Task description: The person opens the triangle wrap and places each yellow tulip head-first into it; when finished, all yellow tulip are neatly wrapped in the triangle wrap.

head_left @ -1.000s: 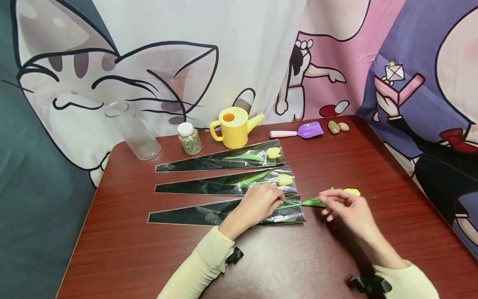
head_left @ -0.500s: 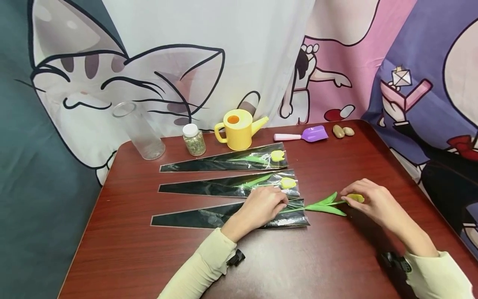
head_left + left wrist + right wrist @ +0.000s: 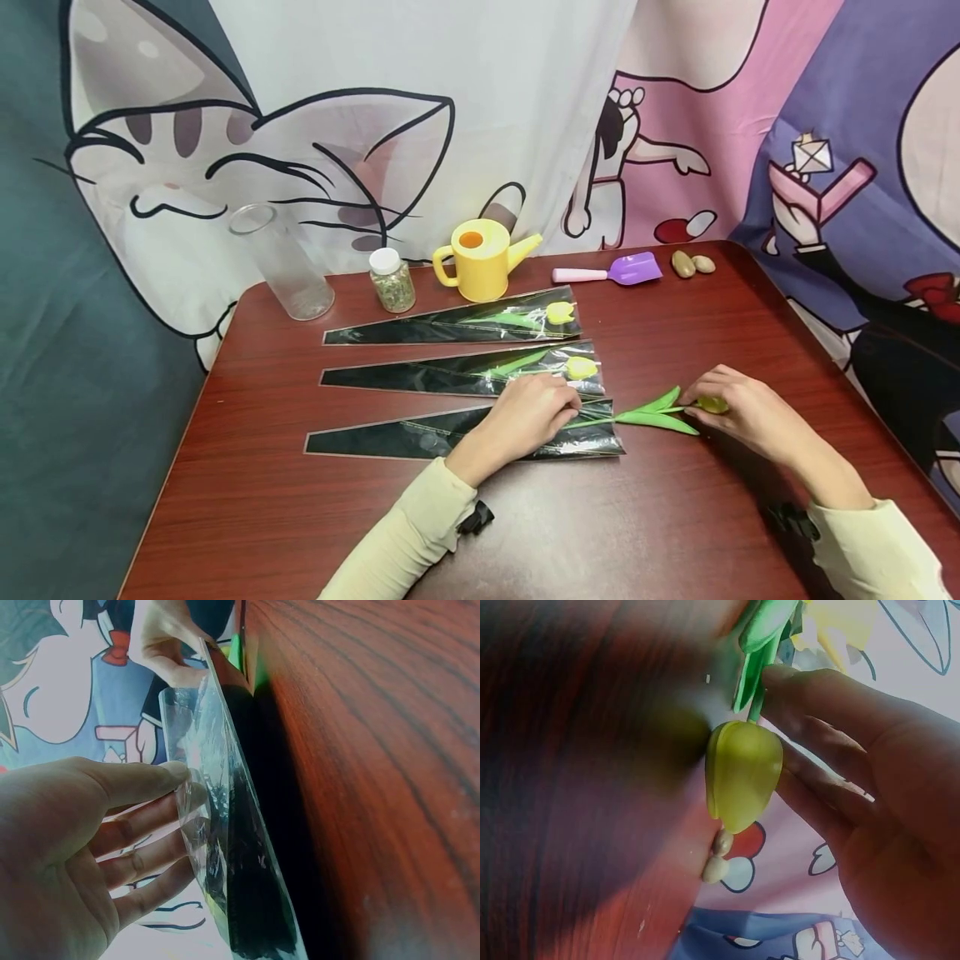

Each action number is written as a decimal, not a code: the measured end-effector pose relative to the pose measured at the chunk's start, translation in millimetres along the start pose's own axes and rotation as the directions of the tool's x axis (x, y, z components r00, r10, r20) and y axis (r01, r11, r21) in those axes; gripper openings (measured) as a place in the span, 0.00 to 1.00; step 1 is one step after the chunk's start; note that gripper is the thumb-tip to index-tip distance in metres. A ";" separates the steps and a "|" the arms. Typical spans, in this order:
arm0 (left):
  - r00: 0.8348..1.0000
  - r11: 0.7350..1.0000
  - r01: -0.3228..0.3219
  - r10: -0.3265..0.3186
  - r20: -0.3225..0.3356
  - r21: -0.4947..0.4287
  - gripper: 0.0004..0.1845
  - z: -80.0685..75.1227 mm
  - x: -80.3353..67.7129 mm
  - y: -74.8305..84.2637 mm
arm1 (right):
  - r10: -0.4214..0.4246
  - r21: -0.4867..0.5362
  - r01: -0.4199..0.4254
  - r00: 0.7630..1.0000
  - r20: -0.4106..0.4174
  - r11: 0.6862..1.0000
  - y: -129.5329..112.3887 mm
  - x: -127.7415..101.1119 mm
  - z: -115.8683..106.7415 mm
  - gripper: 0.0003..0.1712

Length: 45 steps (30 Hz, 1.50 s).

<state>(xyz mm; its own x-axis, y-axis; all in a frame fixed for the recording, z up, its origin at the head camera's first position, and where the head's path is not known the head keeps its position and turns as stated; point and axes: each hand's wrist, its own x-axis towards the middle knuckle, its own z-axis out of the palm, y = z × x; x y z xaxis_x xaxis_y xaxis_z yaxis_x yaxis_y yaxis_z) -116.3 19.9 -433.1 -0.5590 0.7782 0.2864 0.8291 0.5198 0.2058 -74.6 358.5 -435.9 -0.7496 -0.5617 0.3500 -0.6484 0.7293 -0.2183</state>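
My left hand [image 3: 528,414] pinches the upper edge of the nearest flower sleeve [image 3: 360,437], a tapered clear-and-black wrapper. In the left wrist view, its thumb [image 3: 176,771] lies on the near side of the film and the other fingers show behind it. A yellow tulip [image 3: 744,774] with green leaves [image 3: 651,414] lies with its stem running into the sleeve's wide mouth. My right hand [image 3: 750,412] holds the tulip's stem just below the bloom, which is partly covered by the hand in the head view.
Two more sleeves, a middle one [image 3: 390,377] and a far one [image 3: 390,331], each hold a yellow tulip. Along the back stand a tilted-looking clear vase [image 3: 288,275], a jar [image 3: 393,287], a yellow watering can [image 3: 483,267], a purple shovel [image 3: 633,268] and two stones [image 3: 683,264].
My right hand has moved right from the leaves to the stem by the bloom and closed there. My left hand keeps its place on the sleeve. The head view has shifted slightly.
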 end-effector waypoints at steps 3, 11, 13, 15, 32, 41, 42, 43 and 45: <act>1.000 1.000 0.000 0.000 0.004 0.001 0.04 -0.3 -0.2 0.9 | 0.000 0.014 0.000 1.000 0.011 1.000 0.2 -1.2 1.6 0.18; 1.000 1.000 -0.001 0.000 0.014 0.009 0.04 -0.8 -0.2 1.2 | 0.009 0.015 -0.009 1.000 0.017 1.000 -1.1 -1.8 1.5 0.18; 1.000 1.000 0.001 -0.001 0.010 0.005 0.04 -0.5 -0.1 0.4 | 0.012 0.018 -0.013 1.000 0.021 1.000 -2.4 -0.5 -0.1 0.18; 1.000 1.000 0.004 -0.004 0.003 0.000 0.04 -0.3 0.2 -0.6 | 0.011 0.029 -0.012 1.000 0.026 1.000 -4.7 2.1 -2.1 0.18; 0.999 0.999 -0.008 0.005 -0.054 -0.051 0.03 0.0 1.9 -0.5 | 0.020 0.273 -0.028 0.999 0.031 0.961 -48.6 34.9 29.5 0.15; 0.997 0.997 -0.014 0.009 -0.071 -0.072 0.02 -0.4 2.3 -0.6 | 0.122 0.379 -0.093 0.991 -0.052 0.921 -57.4 39.2 43.3 0.17; 0.997 0.997 -0.014 0.009 -0.071 -0.072 0.02 -0.2 2.3 -0.7 | 0.135 0.383 -0.103 0.989 -0.057 0.918 -58.1 39.2 44.1 0.17; 0.997 0.997 -0.013 0.008 -0.071 -0.074 0.03 0.1 2.4 -0.8 | 0.145 0.388 -0.111 0.987 -0.061 0.915 -58.9 39.2 44.6 0.17; 0.998 0.997 -0.012 0.006 -0.070 -0.079 0.03 0.3 2.5 -1.0 | 0.169 0.402 -0.133 0.984 -0.055 0.906 -59.8 39.0 45.6 0.16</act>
<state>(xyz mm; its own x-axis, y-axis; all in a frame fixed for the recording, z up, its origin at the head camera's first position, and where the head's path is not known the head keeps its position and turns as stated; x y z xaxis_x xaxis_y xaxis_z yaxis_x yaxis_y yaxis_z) -118.6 21.5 -432.9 -0.5530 0.7550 0.3524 0.8323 0.4809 0.2758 -71.1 275.2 -450.8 -0.8397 -0.4083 0.3581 -0.5414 0.5784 -0.6102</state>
